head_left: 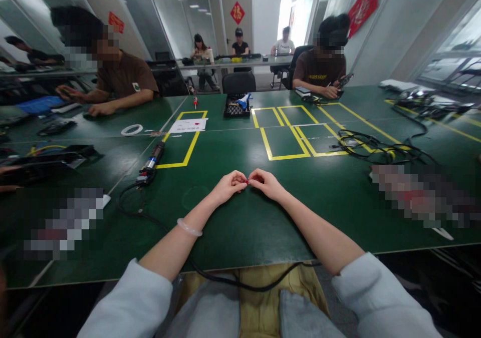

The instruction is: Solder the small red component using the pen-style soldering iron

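Green table (233,238): it spreads ahead of our hands and to either side, with yellow tape outlines (286,156) beyond them, mostly ahead and to the right.
Red piece (246,181): it sits at our fingertips, between the two hands; it is too small for us to tell its shape.
Left hand (231,187): thumb and curled fingers pinch the red piece.
Right hand (266,184): thumb and forefinger nearly meet at the piece from the other side; we cannot tell whether they grip it too.
Fine handling: we judge that something this small wants a light, even pinch. We do well to let one hand hold still while the other makes the small moves, and to work low so a slip costs little.
Cylindrical tool (152,156): it lies left of our hands and farther out. Its black cable (145,213) curls back towards us, so we should keep our left elbow from dragging it.
Black tray (230,113): it stands straight beyond our hands, well apart from them.
Loose cables (366,138): they tangle well to the right, safely out of our reach for now.
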